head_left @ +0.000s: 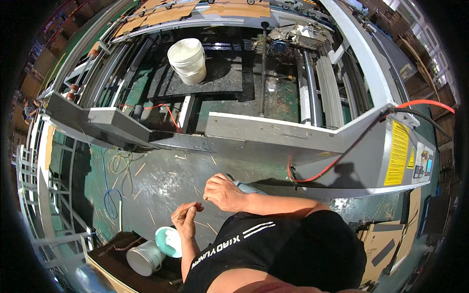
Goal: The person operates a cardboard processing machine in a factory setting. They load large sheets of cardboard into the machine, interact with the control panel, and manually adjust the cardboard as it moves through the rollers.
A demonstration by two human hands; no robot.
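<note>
In front of my body, both my hands are raised close together above the floor. My left hand (184, 219) has its fingers bent and pressed together in a pinch. Just right of it, my right hand (223, 192) is closed, its back facing up. Whatever either hand might hold is too small or hidden to make out. Nearest to my left hand stands a round teal and white tub (168, 241), beside a white bucket (145, 259). A larger white bucket (187, 62) sits on a black platform (215, 80) inside the machine ahead, beyond reach of both hands.
A grey machine frame (273, 134) runs across in front of me. A red hose (317, 175) hangs along its right side. Blue and pale hoses (110, 200) lie on the floor at left, among scattered strips. Flattened cardboard (380, 249) stands at lower right.
</note>
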